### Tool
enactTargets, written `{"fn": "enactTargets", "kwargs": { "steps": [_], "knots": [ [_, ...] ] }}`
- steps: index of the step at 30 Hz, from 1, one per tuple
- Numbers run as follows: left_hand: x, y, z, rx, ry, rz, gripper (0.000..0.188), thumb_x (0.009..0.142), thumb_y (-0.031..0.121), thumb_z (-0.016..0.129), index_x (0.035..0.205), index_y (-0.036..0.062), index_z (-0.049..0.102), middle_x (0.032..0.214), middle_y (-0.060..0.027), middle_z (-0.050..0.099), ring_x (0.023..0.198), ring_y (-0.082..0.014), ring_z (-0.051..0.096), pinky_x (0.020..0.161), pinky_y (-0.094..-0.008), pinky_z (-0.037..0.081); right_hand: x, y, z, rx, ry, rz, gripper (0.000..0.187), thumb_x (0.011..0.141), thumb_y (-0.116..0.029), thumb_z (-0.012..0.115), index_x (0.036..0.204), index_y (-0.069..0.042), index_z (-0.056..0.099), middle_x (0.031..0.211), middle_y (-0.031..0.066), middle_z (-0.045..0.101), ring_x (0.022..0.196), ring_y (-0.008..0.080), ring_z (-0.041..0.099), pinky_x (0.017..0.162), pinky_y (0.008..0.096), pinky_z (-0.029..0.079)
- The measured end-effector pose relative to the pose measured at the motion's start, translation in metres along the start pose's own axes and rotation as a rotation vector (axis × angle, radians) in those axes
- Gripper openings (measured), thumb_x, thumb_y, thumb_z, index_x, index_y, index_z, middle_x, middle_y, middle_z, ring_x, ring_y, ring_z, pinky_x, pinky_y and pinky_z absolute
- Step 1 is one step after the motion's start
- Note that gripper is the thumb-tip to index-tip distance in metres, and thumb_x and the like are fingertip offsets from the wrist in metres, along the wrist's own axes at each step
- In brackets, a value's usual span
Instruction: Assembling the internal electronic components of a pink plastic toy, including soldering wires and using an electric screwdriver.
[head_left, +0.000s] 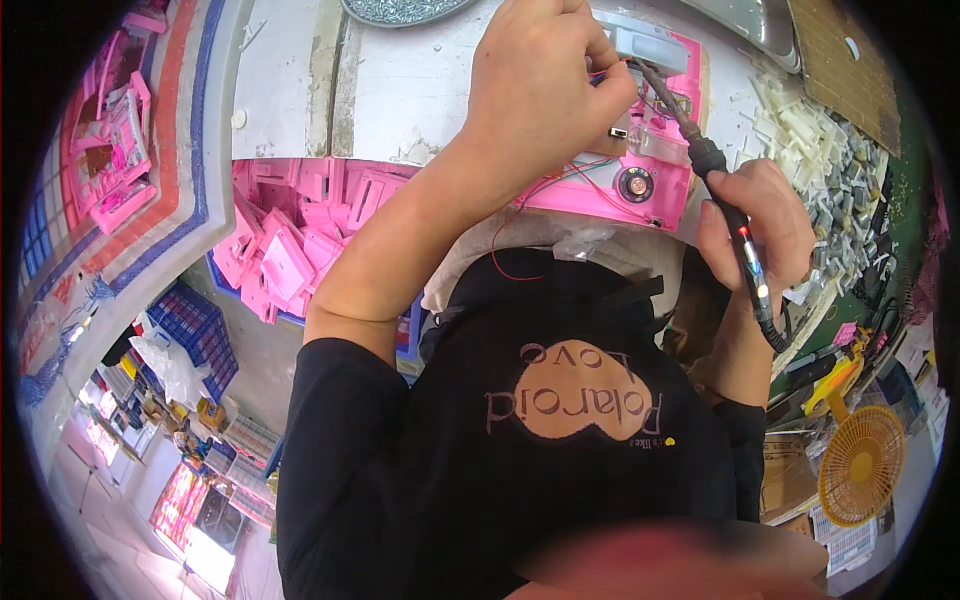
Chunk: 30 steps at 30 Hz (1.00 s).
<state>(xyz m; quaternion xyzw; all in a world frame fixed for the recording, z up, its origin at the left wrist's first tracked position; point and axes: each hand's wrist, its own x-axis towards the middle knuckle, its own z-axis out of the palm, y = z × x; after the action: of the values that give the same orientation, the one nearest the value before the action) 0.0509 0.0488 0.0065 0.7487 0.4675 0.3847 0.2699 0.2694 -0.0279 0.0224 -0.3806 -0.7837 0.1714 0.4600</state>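
Note:
At the top of the head view my left hand point(540, 90) bends over a pink plastic housing point(590, 195), its thumb and forefinger pinched together. Thin wires show by those fingertips, but what they grip is too small to make out. My right hand point(775, 215) is wrapped round a soldering iron point(706, 155) with a lit red light on its dark handle. The iron's tip points up and left, close to the left fingertips. A round speaker point(635, 184) sits in the housing, with thin red and green wires running beside it. A grey plastic part point(640, 45) lies across the housing's far side.
Several pink plastic shells point(285, 255) are heaped in a bin below the table's left edge. A metal dish of screws point(405, 8) stands at the far edge. White and grey small parts point(825, 165) pile up at right, above a yellow fan point(860, 465).

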Motion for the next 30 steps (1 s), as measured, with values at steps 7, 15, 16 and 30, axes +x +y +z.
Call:
{"fn": "enactTargets", "kwargs": {
  "steps": [7, 15, 16, 30],
  "knots": [
    [-0.0002, -0.0011, 0.0018, -0.015, 0.009, -0.001, 0.014, 0.071, 0.003, 0.073, 0.068, -0.0023, 0.06, 0.081, -0.0152, 0.055, 0.077, -0.0317, 0.057, 0.069, -0.0411, 0.047, -0.0008, -0.0014, -0.0088, 0.023, -0.022, 0.05, 0.031, 0.067, 0.006, 0.076, 0.097, 0.001, 0.07, 0.068, 0.0083, 0.061, 0.056, 0.0225, 0.055, 0.054, 0.0329, 0.043],
    [0.0004, 0.0021, 0.0007, -0.041, 0.0, -0.034, 0.014, 0.072, 0.003, 0.072, 0.068, -0.003, 0.06, 0.081, -0.015, 0.054, 0.075, -0.0309, 0.056, 0.066, -0.0403, 0.047, 0.0013, 0.0008, -0.0105, 0.007, -0.075, 0.126, 0.028, 0.07, 0.004, 0.078, 0.097, 0.001, 0.071, 0.07, 0.0094, 0.063, 0.056, 0.0215, 0.055, 0.052, 0.0305, 0.041],
    [0.0002, 0.002, 0.0008, -0.038, -0.002, -0.034, 0.014, 0.072, 0.003, 0.072, 0.068, -0.003, 0.06, 0.081, -0.015, 0.054, 0.075, -0.0308, 0.056, 0.066, -0.0403, 0.047, 0.001, 0.0011, -0.0102, 0.005, -0.081, 0.135, 0.028, 0.07, 0.004, 0.078, 0.097, 0.0, 0.071, 0.07, 0.0092, 0.063, 0.056, 0.0212, 0.056, 0.052, 0.0302, 0.041],
    [-0.0013, 0.0003, 0.0045, -0.003, 0.037, 0.02, 0.015, 0.069, 0.001, 0.073, 0.069, -0.0015, 0.058, 0.082, -0.0144, 0.054, 0.077, -0.0312, 0.056, 0.068, -0.0406, 0.046, 0.0039, 0.0047, -0.0035, 0.028, -0.018, 0.11, 0.029, 0.071, 0.005, 0.078, 0.099, -0.001, 0.07, 0.065, 0.0073, 0.059, 0.053, 0.0193, 0.054, 0.049, 0.0289, 0.04]
  ]
}}
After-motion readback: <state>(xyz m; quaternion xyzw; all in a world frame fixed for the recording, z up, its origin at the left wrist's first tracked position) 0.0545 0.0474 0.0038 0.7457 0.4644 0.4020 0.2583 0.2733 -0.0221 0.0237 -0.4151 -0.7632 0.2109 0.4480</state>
